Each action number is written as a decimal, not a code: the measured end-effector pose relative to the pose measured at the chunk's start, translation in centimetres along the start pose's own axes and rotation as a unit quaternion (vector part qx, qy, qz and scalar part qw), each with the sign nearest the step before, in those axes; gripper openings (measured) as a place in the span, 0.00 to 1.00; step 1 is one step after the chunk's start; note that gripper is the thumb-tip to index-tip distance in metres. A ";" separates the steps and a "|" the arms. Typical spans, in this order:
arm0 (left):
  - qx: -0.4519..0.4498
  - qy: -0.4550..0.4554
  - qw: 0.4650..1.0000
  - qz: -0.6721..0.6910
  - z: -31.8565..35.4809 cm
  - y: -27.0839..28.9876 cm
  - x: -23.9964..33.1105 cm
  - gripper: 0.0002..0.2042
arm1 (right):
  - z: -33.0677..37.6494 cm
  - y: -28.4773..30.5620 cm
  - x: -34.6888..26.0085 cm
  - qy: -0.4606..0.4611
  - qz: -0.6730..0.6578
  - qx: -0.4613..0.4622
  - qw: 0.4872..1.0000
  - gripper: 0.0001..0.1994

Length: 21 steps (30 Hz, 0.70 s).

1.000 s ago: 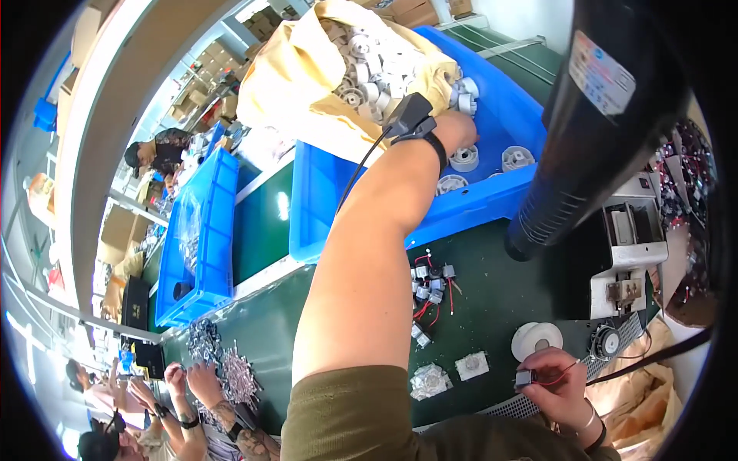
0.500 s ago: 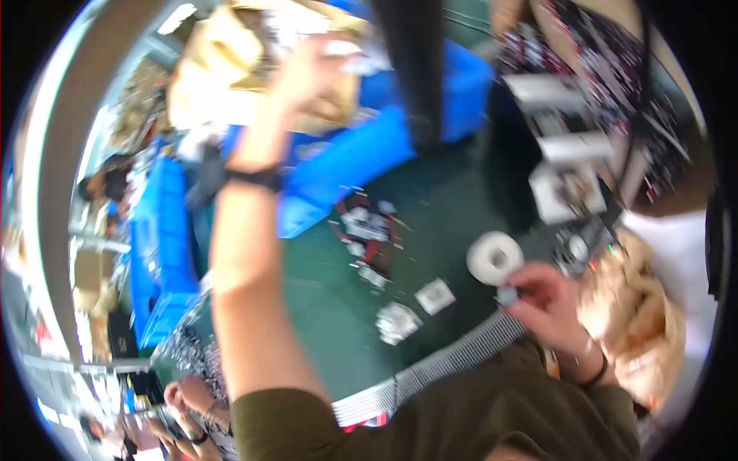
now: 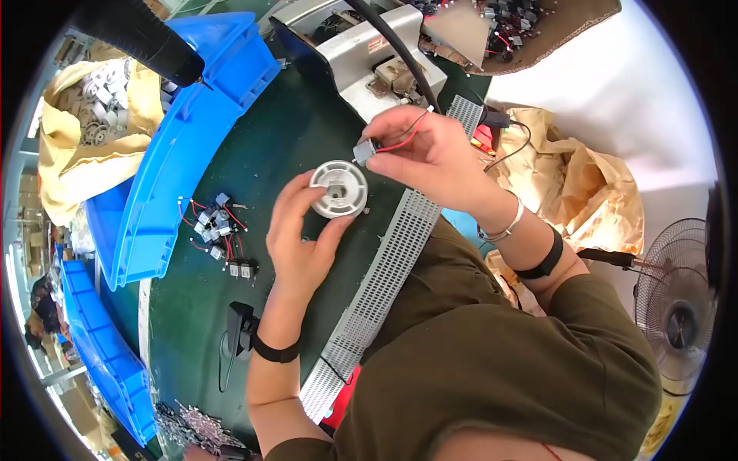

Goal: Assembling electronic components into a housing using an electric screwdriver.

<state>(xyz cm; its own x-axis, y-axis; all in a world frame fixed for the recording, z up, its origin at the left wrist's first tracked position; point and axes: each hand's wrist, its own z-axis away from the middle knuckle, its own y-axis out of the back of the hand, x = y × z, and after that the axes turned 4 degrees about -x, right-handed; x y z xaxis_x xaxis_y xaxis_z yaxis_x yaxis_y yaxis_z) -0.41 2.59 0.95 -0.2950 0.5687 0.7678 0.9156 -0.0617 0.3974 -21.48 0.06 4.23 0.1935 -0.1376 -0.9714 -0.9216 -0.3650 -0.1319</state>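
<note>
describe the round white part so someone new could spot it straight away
Start at the green table, near its ribbed grey strip. The left hand holds a round white disc above it. It is the only white wheel there; the small motors beside it are dark with red wires.

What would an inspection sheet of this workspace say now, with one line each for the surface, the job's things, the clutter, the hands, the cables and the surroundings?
Surface: dark green bench top, with a perforated grey strip along its near edge.
Job's things: white round disc; small grey motor with red and black leads.
Clutter: loose small motors with red leads on the bench; blue bin; yellow bag of white parts.
Hands: left hand holds the disc by its rim; right hand pinches the motor just above the disc.
Cables: thick black cable across the grey machine.
Surroundings: floor fan; crumpled brown paper.
</note>
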 end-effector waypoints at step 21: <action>-0.022 0.038 0.981 -0.186 -1.0 -1.4 -0.3 0.34 | -2.3 -2.0 -0.2 0.079 0.400 -0.129 0.904 0.11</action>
<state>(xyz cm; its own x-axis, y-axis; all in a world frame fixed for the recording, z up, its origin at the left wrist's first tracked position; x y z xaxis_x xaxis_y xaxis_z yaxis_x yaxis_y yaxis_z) -1.84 1.70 0.68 -0.6286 0.4954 0.5996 0.7277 0.1023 0.6783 -18.88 -1.29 5.16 -0.4354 -0.5748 -0.6928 -0.6829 -0.2905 0.6702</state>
